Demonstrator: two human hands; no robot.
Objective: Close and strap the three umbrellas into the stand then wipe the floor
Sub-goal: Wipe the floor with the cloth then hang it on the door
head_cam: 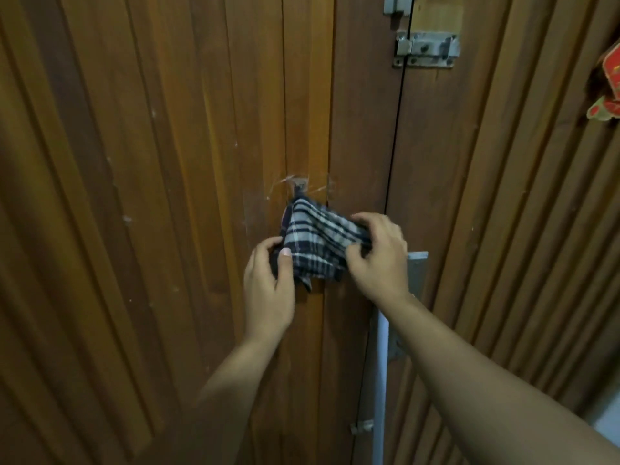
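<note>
A dark-blue and white checked cloth [317, 241] hangs against the wooden door, its top corner at a small hook [299, 186]. My left hand [268, 283] grips the cloth's lower left edge, thumb over the fabric. My right hand [377, 255] grips its right side with curled fingers. No umbrella, stand or floor is in view.
Brown wooden double doors [167, 196] fill the view. A metal slide bolt [426, 48] sits at the upper right across the door gap. A grey metal handle plate and long bar [380, 364] run down below my right hand. A red ornament [609, 85] hangs at the right edge.
</note>
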